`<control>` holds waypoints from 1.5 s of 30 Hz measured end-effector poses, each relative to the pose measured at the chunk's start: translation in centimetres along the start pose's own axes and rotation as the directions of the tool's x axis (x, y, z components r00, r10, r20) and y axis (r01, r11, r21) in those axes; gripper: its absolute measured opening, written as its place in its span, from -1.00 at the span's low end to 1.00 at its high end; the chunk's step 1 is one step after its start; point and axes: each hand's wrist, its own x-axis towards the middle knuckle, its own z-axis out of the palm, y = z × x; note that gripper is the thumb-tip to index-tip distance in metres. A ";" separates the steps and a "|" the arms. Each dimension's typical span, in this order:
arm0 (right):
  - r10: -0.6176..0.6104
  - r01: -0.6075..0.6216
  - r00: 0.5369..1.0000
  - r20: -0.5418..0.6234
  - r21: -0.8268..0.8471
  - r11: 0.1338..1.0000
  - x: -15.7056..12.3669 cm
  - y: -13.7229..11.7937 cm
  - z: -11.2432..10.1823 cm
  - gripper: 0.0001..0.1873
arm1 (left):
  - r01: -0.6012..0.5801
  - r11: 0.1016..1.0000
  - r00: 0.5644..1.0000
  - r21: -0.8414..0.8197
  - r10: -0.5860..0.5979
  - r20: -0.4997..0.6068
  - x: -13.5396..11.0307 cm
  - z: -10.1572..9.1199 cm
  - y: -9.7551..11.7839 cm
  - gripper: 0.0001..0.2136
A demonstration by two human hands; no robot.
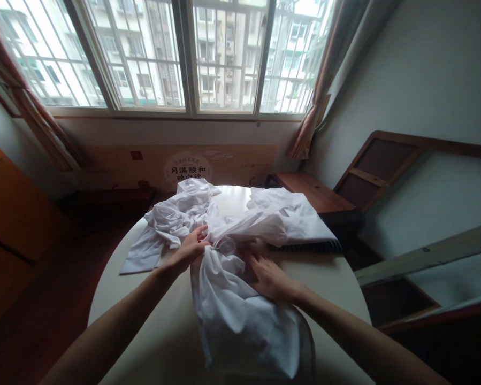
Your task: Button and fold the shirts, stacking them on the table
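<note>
A crumpled white garment (232,299) is bunched in the middle of the round white table, its lower part hanging toward me over the near side. My left hand (192,247) is closed on its gathered fabric, thumb and fingers pinching a fold. At the right side of the same bunch is my right hand (273,275), against the fabric; its fingertips are blurred and partly lost in shadow. More white cloth (180,211) lies heaped beyond my left hand. Another white cloth stretch (296,214) spreads flatter to the right.
The round table (144,321) fills the area before me. Under the right cloth shows a dark ridged edge (304,247). A brown wooden bench (312,192) stands behind at right. Barred windows (224,59) with curtains (308,128) line the far wall. An orange cabinet (11,214) stands left.
</note>
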 end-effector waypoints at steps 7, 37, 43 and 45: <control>0.061 -0.083 0.995 0.077 0.329 0.941 -2.1 -0.9 -1.2 -0.43 | 0.000 0.996 0.986 -0.090 -0.015 -0.166 1.5 0.5 -1.0 -0.72; 0.383 -0.285 0.924 -0.018 0.636 0.717 2.1 0.1 -2.1 -0.61 | -0.439 0.606 0.897 0.663 0.254 0.362 2.8 2.7 2.4 -0.72; 0.298 -0.180 0.824 -0.482 0.276 0.944 0.5 2.0 -5.0 -0.75 | -0.494 0.834 0.794 0.245 0.547 -0.264 4.8 -2.7 2.9 -0.79; 0.173 -0.160 0.708 -0.684 0.084 0.984 -0.3 3.2 -7.3 -0.76 | -0.454 0.847 0.740 0.275 0.531 -0.413 5.6 -5.4 3.3 -0.80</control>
